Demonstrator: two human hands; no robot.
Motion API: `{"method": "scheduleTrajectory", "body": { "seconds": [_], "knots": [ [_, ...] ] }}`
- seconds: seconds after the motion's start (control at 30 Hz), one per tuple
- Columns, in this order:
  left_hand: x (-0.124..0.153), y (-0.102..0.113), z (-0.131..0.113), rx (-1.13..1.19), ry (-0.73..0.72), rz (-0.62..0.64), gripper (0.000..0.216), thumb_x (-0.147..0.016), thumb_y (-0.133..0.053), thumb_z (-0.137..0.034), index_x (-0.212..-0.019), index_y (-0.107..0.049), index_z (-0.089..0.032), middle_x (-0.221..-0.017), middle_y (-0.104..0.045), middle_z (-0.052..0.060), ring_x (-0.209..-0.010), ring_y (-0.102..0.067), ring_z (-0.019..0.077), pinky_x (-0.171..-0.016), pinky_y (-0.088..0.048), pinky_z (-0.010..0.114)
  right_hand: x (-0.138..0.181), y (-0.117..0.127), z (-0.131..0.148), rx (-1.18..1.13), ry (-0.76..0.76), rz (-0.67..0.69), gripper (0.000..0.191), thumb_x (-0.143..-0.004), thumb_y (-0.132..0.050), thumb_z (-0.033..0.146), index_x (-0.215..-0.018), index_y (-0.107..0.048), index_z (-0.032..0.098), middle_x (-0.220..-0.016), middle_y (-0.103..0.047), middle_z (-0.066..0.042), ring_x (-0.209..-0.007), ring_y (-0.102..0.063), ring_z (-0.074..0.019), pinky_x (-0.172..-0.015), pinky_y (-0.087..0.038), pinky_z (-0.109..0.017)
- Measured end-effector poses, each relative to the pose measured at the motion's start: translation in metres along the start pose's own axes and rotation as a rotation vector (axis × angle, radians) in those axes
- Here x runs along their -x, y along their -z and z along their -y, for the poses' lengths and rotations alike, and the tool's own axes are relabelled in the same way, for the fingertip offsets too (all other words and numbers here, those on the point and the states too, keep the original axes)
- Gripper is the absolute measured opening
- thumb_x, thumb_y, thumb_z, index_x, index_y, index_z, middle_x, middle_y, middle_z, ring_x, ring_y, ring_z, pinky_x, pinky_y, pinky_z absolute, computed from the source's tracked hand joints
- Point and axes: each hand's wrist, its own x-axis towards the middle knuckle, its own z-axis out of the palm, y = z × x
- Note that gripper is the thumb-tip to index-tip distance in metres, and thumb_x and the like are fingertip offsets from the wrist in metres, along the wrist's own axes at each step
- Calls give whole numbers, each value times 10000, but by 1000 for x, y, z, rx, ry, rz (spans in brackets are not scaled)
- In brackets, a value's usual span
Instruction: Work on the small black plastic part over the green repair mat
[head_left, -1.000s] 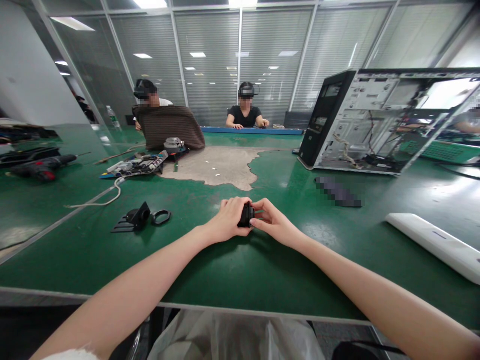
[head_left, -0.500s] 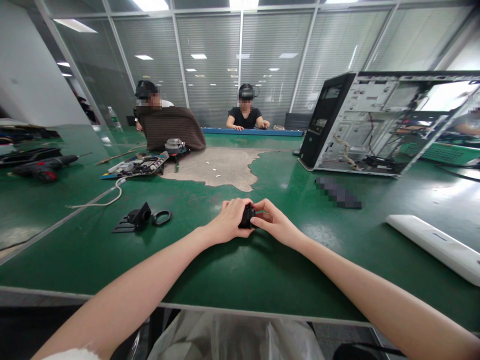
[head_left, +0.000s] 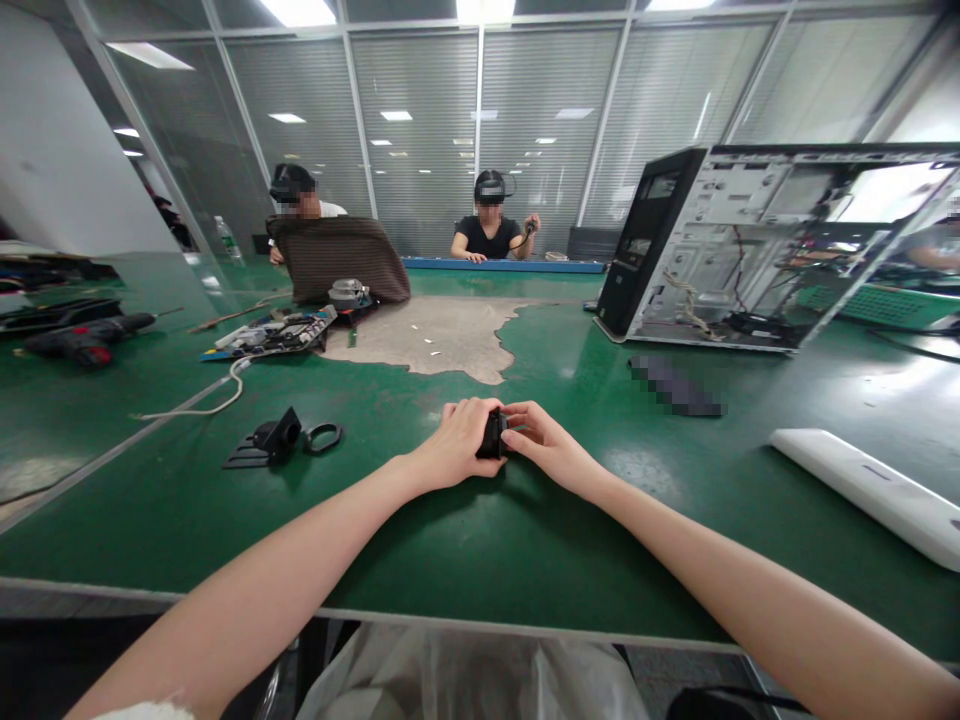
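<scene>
A small black plastic part [head_left: 492, 436] is held between my two hands, just above the green table near its middle. My left hand [head_left: 459, 440] wraps it from the left, covering much of it. From the right, the thumb and fingers of my right hand [head_left: 541, 440] pinch its right end. Its exact kind is hard to make out. To the left lie a black bracket [head_left: 279, 436] with a slotted flat base and, beside it, a black ring [head_left: 324, 437].
An open computer case [head_left: 660, 250] stands at the right, with a dark pixelated object [head_left: 679, 388] and a white casing [head_left: 862, 485] nearer. Circuit boards [head_left: 274, 332], a white cable [head_left: 217, 405] and a power drill [head_left: 86, 338] lie left. Two people sit across the table.
My hands stay around the black part with barely any shift. Across the table, the person in the black shirt has raised a hand holding something dark.
</scene>
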Motion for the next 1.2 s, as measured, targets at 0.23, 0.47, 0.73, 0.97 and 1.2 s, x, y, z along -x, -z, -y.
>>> {"method": "scheduleTrajectory", "body": {
  "seconds": [0.23,0.47,0.73,0.97,1.2],
  "knots": [
    [1,1,-1,0,5,7,539,-651,-568,-316,-1107,-307,-191,-1014,-467,72,-937,-434,231,-807,-296,374,4,2,4,-64,70,94,252,-720,-574,281,-907,-416,219,-952,-497,-8,-881,-546,-140,-781,-464,-315],
    [-2,-1,4,-22,-3,2,560,-650,-571,-326,-1118,-300,-179,-1019,-464,78,-947,-432,232,-808,-299,373,-2,-1,1,-1,63,9,187,-755,-524,290,-896,-440,201,-907,-517,-14,-829,-548,-130,-772,-455,-315],
    [-4,-2,9,-7,17,-9,545,-649,-569,-323,-1111,-308,-198,-1015,-465,70,-946,-432,233,-811,-289,376,-7,-1,-4,-14,53,0,266,-736,-542,276,-967,-431,204,-980,-502,-33,-883,-550,-143,-829,-444,-361],
    [-2,-1,9,-28,3,-10,554,-652,-566,-318,-1118,-299,-182,-1009,-459,73,-941,-431,230,-807,-295,370,-1,-1,1,-49,90,50,235,-720,-570,263,-910,-441,213,-936,-503,-12,-899,-551,-147,-803,-455,-332],
    [-2,-1,8,-19,4,-13,536,-650,-562,-322,-1105,-313,-185,-1002,-459,72,-940,-427,231,-799,-296,369,-5,-3,-4,36,100,-32,226,-733,-547,269,-920,-434,208,-934,-495,-21,-854,-545,-136,-777,-461,-324]
  ]
}}
